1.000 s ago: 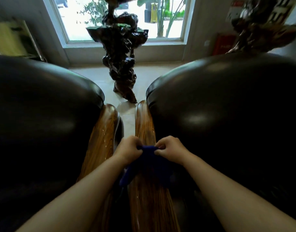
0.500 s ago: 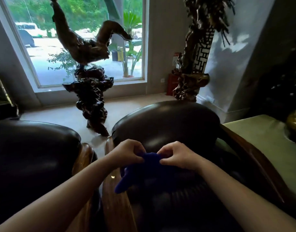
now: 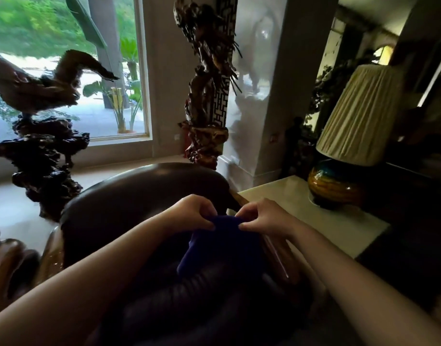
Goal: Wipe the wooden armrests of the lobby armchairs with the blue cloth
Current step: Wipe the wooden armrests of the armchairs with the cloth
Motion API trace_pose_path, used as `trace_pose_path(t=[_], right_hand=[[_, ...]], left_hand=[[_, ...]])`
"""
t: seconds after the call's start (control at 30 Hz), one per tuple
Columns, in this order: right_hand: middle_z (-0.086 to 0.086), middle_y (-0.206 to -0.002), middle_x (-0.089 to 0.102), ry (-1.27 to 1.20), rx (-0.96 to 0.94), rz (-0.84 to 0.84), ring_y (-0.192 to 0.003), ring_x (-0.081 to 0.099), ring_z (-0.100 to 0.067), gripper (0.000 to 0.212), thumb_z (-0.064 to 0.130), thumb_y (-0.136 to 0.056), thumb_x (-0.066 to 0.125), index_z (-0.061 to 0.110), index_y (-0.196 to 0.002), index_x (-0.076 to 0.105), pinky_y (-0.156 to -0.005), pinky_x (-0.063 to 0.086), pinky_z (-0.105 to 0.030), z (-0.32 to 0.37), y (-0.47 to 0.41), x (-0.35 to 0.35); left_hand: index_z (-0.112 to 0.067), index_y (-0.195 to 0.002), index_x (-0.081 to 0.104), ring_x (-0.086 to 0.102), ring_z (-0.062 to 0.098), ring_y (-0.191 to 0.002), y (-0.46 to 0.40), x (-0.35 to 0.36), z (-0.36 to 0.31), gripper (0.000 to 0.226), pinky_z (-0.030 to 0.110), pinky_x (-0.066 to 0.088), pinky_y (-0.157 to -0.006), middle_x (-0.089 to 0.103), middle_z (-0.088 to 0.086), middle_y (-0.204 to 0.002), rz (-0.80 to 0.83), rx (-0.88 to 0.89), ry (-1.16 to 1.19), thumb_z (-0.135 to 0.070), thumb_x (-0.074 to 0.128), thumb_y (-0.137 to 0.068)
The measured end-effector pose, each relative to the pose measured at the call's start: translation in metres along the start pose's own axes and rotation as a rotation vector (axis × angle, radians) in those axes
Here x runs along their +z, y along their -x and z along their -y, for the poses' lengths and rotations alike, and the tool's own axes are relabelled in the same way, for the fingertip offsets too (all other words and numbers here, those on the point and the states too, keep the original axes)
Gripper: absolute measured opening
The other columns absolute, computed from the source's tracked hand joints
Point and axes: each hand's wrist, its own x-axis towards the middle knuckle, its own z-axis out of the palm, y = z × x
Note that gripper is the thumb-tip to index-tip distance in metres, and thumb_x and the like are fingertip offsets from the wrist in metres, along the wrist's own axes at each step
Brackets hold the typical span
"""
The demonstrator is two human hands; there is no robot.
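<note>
The blue cloth (image 3: 222,245) hangs over the dark armchair (image 3: 139,196) seat, its top edge pinched by both hands. The left hand (image 3: 192,212) and right hand (image 3: 264,219) each close their grip on it. The wooden armrest (image 3: 276,255) lies just beside the counter (image 3: 339,228) edge, which carries a lamp (image 3: 351,136).

no readable text, label, brand, number or sign shows on anything here.

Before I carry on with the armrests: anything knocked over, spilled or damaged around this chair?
Nothing stands out. The lamp stands upright on the side table, and no spill shows there. Both hands, left hand and right hand, pinch the blue cloth above the armchair.
</note>
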Motion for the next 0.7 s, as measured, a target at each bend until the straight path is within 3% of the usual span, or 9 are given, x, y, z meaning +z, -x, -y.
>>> trace_pose_path(t=[0.17, 0.27, 0.53, 0.7], right_hand=[[-0.001, -0.094, 0.072, -0.002, 0.053, -0.027, -0.085, 0.066, -0.009, 0.021, 0.013, -0.076, 0.07, 0.015, -0.097, 0.071, -0.078, 0.054, -0.026, -0.062, 0.02, -0.048], [-0.003, -0.094, 0.072, -0.005, 0.073, -0.029, -0.086, 0.067, -0.011, 0.021, 0.013, -0.078, 0.068, 0.015, -0.098, 0.071, -0.076, 0.055, -0.025, -0.098, 0.015, -0.068], [0.005, -0.088, 0.072, -0.054, 0.147, -0.054, -0.08, 0.066, -0.003, 0.018, 0.016, -0.077, 0.067, 0.023, -0.093, 0.071, -0.061, 0.048, -0.012, -0.211, -0.044, -0.111], [0.014, -0.081, 0.068, -0.062, 0.24, 0.004, -0.075, 0.064, 0.001, 0.018, 0.014, -0.076, 0.068, 0.029, -0.086, 0.068, -0.057, 0.048, -0.01, -0.302, -0.08, -0.118]], left_hand=[[-0.009, -0.091, 0.068, 0.063, 0.015, -0.078, -0.044, 0.049, -0.047, 0.023, 0.028, 0.053, -0.075, 0.07, 0.006, -0.087, 0.045, 0.018, -0.023, -0.011, 0.074, -0.069], [-0.009, -0.092, 0.068, 0.062, 0.013, -0.076, -0.078, 0.07, -0.062, 0.021, 0.021, 0.052, -0.069, 0.068, 0.004, -0.084, 0.08, 0.018, 0.012, -0.006, 0.072, -0.07], [-0.008, -0.094, 0.067, 0.066, 0.026, -0.089, -0.206, 0.126, -0.06, 0.027, 0.038, 0.054, -0.084, 0.071, 0.013, -0.095, -0.002, 0.012, -0.029, -0.013, 0.073, -0.068], [-0.008, -0.096, 0.065, 0.065, 0.023, -0.087, -0.281, 0.195, -0.04, 0.028, 0.035, 0.053, -0.079, 0.07, 0.009, -0.094, 0.002, -0.034, -0.002, -0.014, 0.07, -0.068]])
